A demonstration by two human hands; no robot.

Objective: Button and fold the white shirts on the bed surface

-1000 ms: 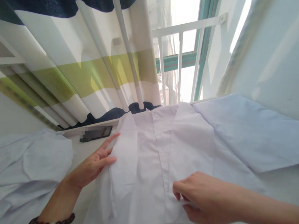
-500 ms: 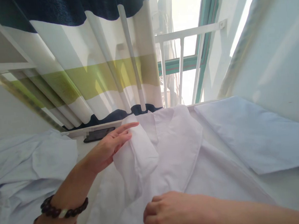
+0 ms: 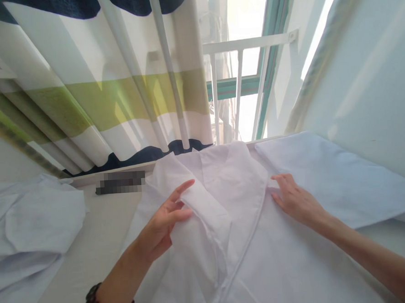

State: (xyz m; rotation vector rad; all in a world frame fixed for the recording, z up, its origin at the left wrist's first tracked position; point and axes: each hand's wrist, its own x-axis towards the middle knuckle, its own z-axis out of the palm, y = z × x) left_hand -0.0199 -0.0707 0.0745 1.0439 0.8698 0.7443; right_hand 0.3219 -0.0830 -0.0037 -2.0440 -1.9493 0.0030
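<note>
A white shirt lies spread out, with its left part and sleeve folded inward over the body. My left hand is at that folded sleeve, thumb and index finger stretched out and apart; I cannot tell whether the fingertips press on the cloth. By the shirt's right edge is my right hand, its thumb and index finger spaced apart with no cloth visible between them. The lower end of the shirt runs out of view at the bottom.
A folded white cloth lies at the right against the wall. Crumpled white fabric is at the left. A dark, partly blurred object rests below the striped curtain. A white railing stands before the window.
My right hand has moved up from the bottom to the shirt's right edge. My left hand has shifted right and a little lower along the folded sleeve, which now lies flatter.
</note>
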